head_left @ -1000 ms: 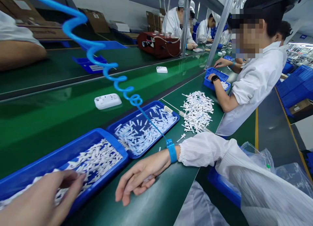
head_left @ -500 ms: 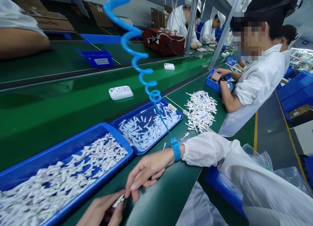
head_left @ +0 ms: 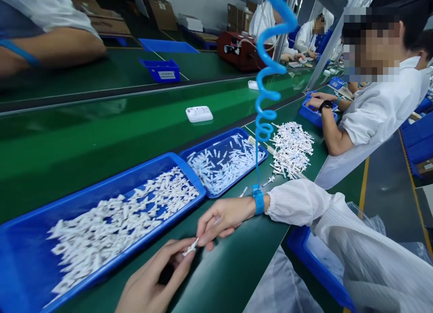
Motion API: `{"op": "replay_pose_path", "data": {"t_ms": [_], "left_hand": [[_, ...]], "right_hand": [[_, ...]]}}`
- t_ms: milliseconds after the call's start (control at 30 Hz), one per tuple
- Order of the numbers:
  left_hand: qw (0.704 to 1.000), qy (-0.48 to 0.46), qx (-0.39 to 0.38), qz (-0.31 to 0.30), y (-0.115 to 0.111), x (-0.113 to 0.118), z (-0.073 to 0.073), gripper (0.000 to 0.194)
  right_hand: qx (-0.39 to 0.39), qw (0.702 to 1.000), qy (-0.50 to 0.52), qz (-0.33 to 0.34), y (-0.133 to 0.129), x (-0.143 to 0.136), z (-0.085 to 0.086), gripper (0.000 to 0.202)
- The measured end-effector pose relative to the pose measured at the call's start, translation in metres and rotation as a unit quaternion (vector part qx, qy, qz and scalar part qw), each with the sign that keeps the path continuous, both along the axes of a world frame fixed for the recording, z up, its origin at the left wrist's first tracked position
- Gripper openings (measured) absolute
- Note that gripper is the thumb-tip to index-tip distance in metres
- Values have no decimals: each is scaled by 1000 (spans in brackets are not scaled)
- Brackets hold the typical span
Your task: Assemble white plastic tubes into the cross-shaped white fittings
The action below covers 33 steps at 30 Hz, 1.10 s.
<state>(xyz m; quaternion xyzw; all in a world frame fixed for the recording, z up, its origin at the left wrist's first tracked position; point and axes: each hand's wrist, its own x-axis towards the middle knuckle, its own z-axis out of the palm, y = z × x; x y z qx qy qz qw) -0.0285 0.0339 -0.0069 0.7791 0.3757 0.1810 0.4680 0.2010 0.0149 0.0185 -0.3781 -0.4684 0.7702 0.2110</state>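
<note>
From the head view, I see the person's two bare hands working close together above the green surface (head_left: 246, 254); the left hand (head_left: 158, 274) has its thumb and forefinger nearly closed, pinching a small white plastic piece (head_left: 190, 248) between their tips; the right hand (head_left: 227, 215) has its fingers loosely curled, thumb and forefinger drawn together at the far end of that piece, though I cannot tell whether they grip it; a bit of white shows among these fingers, too hidden to make out.

A blue wrist strap (head_left: 259, 201) circles the right wrist just beyond a white sleeve (head_left: 294, 202); a coiled blue cord (head_left: 288, 19) runs up from it.

Beside the hands stands a long blue tray (head_left: 23, 241) of small white plastic pieces; a second blue tray (head_left: 215, 194), touching its end, holds pale slender pieces; farther along, a heap of white parts (head_left: 292, 148) lies directly on the surface, with a loose part (head_left: 269, 181) near it; past the trays rests a white plastic housing (head_left: 199, 114); beyond the heap, a co-worker in white (head_left: 382, 110) reaches into a blue bin (head_left: 316, 117).
</note>
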Motion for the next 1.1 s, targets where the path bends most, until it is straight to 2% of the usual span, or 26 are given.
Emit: {"op": "replay_pose_path", "data": {"t_ms": [67, 167, 300, 400, 533, 700, 933, 1100], "left_hand": [[1000, -10, 7, -14, 3, -2, 0, 37], [998, -52, 32, 9, 2, -1, 1, 34], [991, -111, 70, -6, -2, 6, 8, 25], [992, -109, 62, -23, -3, 11, 16, 20], [993, -106, 40, -11, -2, 14, 22, 19], [994, -105, 6, 15, -4, 16, 18, 19], [990, -141, -9, 18, -6, 18, 11, 18], [987, -162, -11, 15, -6, 19, 12, 18]], "right_hand": [[4, 1000, -7, -12, -1, 1, 2, 13], [12, 999, -12, -33, -1, 2, 4, 12], [26, 998, -20, -46, -1, 4, 3, 14], [38, 998, -17, -49, -2, 4, 2, 18], [60, 996, -6, -59, -2, 5, -2, 25], [63, 994, -35, -76, -4, 5, -2, 31], [75, 992, -65, -78, -7, 10, 0, 35], [77, 991, -71, -87, -8, 11, -1, 33]]}}
